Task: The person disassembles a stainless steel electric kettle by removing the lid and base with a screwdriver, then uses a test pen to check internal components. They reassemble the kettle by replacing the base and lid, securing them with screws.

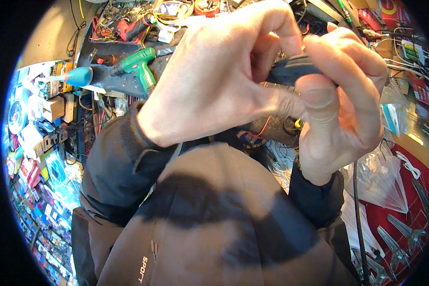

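Raised close in front of me, my two hands meet over a small dark grey object [291,70] with a smooth, curved outline. What kind of thing it is cannot be made out, since fingers cover both its ends. My left hand [209,81] comes from the left, its fingers curled around the object's far side. On the other end, my right hand [343,95] pinches it between thumb and bent fingers. The fingertips of both hands nearly touch above it.
Beyond my left hand a green power tool [140,67], a red-and-black drill [132,29] and a blue rubber blower [79,76] lie on the cluttered bench. Clear plastic bags [379,178] and metal brackets [398,245] are at right. A black cable [360,214] hangs beside my right sleeve.
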`<state>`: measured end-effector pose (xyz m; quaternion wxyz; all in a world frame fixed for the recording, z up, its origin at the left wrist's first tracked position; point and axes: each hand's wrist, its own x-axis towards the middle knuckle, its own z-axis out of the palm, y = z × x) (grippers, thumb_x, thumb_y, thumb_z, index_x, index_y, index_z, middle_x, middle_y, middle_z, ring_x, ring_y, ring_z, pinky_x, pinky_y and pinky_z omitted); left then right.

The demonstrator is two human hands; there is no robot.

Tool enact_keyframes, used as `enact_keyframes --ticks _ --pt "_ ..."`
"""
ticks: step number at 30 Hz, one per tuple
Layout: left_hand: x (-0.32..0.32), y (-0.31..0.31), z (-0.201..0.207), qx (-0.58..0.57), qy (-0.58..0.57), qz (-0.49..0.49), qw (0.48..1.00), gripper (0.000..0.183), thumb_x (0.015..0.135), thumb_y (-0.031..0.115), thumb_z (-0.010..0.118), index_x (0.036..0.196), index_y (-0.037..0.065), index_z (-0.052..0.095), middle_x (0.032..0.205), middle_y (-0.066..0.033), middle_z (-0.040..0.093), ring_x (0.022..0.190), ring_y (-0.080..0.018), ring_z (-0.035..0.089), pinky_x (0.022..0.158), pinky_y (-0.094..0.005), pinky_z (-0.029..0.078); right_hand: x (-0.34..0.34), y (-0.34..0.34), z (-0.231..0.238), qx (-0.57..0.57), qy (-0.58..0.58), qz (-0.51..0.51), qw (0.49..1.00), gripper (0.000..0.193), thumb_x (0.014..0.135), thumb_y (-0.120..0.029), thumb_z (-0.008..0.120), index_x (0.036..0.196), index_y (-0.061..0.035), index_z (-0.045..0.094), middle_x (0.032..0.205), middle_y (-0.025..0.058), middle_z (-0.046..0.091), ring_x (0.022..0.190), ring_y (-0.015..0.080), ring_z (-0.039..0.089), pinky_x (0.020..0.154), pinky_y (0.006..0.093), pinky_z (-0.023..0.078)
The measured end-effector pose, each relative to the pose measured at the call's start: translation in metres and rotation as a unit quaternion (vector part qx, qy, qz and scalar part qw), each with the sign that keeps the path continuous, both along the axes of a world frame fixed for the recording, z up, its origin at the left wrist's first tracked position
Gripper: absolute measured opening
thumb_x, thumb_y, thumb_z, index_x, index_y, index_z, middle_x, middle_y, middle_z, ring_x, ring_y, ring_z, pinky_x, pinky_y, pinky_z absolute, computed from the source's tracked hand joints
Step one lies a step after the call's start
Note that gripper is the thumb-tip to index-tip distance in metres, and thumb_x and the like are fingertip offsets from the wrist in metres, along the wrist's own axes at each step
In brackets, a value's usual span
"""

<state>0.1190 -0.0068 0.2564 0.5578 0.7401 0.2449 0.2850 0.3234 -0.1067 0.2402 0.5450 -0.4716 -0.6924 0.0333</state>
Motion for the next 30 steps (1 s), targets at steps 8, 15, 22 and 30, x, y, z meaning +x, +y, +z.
enact_keyframes --ticks 8,15,22,30 --pt "-0.011 0.004 0.006 0.036 0.018 -0.007 0.999 0.046 0.086 0.021 0.105 0.119 0.004 0.078 0.08 0.0079 0.053 0.073 -0.0054 0.047 0.067 -0.0267 0.039 0.001 0.006 -0.006 -0.011 0.048 0.075 0.996 0.052 0.117 -0.034 0.07 0.149 0.006 0.073 0.15 0.0312 0.071 0.144 0.0399 0.066 0.123 0.0532 0.051" --pt "-0.01 0.009 0.003 -0.014 -0.019 -0.055 0.998 0.057 0.092 0.025 0.102 0.132 -0.001 0.071 0.111 -0.0029 0.073 0.099 -0.01 0.068 0.087 -0.0302 0.059 -0.008 0.0 0.0 -0.021 0.088 0.033 0.995 0.039 0.114 -0.023 0.075 0.143 0.002 0.077 0.135 0.0231 0.076 0.134 0.033 0.068 0.118 0.0481 0.054" --pt "-0.009 0.004 0.003 0.086 0.077 -0.013 0.993 0.049 0.096 0.021 0.099 0.13 -0.001 0.073 0.103 -0.0002 0.071 0.09 -0.0062 0.063 0.079 -0.0264 0.055 -0.015 0.014 -0.001 0.032 0.046 0.055 0.997 0.039 0.116 -0.022 0.073 0.143 0.0051 0.076 0.137 0.0258 0.078 0.132 0.0334 0.073 0.118 0.0457 0.056" --pt "-0.018 0.005 0.005 0.081 0.049 -0.05 0.994 0.051 0.093 0.026 0.101 0.133 0.003 0.079 0.087 0.0058 0.065 0.077 -0.0042 0.053 0.068 -0.0252 0.045 -0.022 -0.004 0.009 -0.06 0.146 0.007 0.988 0.05 0.109 -0.028 0.084 0.146 0.0044 0.076 0.135 0.0221 0.077 0.134 0.0306 0.069 0.115 0.0437 0.058"
